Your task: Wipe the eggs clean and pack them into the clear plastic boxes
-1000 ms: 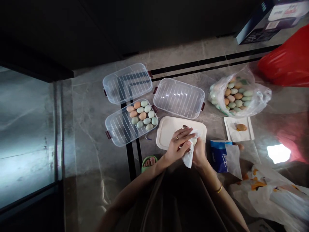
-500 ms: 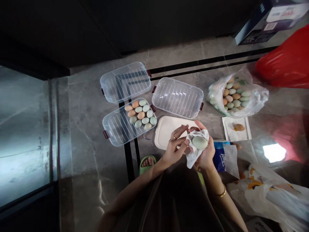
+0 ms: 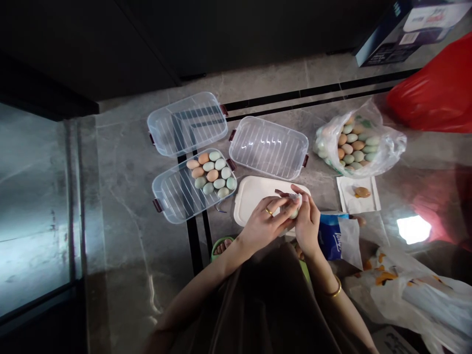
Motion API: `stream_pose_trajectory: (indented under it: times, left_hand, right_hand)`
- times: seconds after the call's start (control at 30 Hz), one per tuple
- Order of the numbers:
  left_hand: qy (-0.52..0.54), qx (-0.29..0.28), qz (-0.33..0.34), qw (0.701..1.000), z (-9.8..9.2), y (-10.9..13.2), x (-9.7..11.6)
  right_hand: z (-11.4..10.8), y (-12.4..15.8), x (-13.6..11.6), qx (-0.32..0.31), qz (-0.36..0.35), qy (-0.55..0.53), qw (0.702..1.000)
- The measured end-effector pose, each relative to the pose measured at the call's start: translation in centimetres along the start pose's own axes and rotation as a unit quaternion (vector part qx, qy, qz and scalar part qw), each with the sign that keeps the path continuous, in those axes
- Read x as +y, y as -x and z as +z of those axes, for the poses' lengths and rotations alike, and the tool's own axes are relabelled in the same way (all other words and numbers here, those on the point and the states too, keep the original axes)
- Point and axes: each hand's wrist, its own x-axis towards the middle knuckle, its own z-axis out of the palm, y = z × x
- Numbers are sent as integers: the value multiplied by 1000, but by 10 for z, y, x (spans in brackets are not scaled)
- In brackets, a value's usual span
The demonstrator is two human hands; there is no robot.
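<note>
My left hand (image 3: 263, 223) and my right hand (image 3: 307, 222) are closed together around a pale green egg (image 3: 294, 213) wrapped in a white tissue, above a white container lid (image 3: 250, 196) on the floor. To the left, a clear plastic container (image 3: 173, 194) holds several green and brown eggs (image 3: 212, 172). A clear plastic bag (image 3: 383, 147) at the right holds several more eggs (image 3: 354, 145). A ring is on my left hand and a gold bangle (image 3: 335, 291) on my right wrist.
Two clear containers (image 3: 186, 123) (image 3: 269, 146) with nothing in them lie behind the lid. A brown egg (image 3: 362, 191) rests on a tissue. A blue tissue pack (image 3: 334, 235), white plastic bags (image 3: 409, 290), a red bag (image 3: 435, 91) and a box (image 3: 398, 29) lie right.
Half a second ago the egg lay exposed on the tissue in my right palm; now both hands have closed around it. The view has drifted slightly.
</note>
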Motion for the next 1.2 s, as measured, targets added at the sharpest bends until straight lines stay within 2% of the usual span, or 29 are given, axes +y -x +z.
stream_pose_trajectory:
  times: [0.1,0.2,0.3,0.37,0.4,0.5,0.57,0.6,0.7,0.8,0.9,0.97,1.07,1.13,1.2]
  left_hand:
    - [35,30,-32,998,2,3,-2]
    - [62,77,-82,992,6,7,-4]
    - [17,63,-74,995,10,9,-9]
    - [-50,39,-63,996,11,9,-11]
    - [-86,29,-62,994,12,9,-11]
    - [-164,4,-42,986,13,9,-7]
    - [-171,-6,-16,985,15,10,-4]
    - [-164,-5,-6,986,17,11,-3]
    - [-114,25,-12,993,24,17,-2]
    - [-53,56,-64,995,29,21,-2]
    - [-29,36,-113,993,30,21,-3]
    - [-38,-5,-123,992,28,19,-3]
    - [-39,-49,-130,990,25,17,-1]
    - [-5,-37,-154,987,25,17,2]
    - [54,-2,-200,978,26,20,3]
  right_hand:
    - [0,-3,-4,9,54,-50,997]
    - [1,-9,-5,-41,169,-179,968]
    - [3,-14,1,-101,270,-280,916]
    - [4,-16,7,-94,291,-303,903]
    - [5,-16,11,-74,284,-300,908]
    - [4,-15,22,25,223,-227,948]
    - [2,-15,26,78,188,-161,966]
    - [1,-16,26,85,185,-145,968]
    - [1,-20,21,24,229,-192,954]
    - [4,-23,14,-60,281,-251,924]
    - [8,-21,14,-99,296,-256,915]
    - [7,-16,20,-80,273,-210,935]
    - [0,-11,31,-4,164,-21,986]
    - [-5,-11,38,32,107,94,989]
    - [-5,-13,41,32,113,109,987]
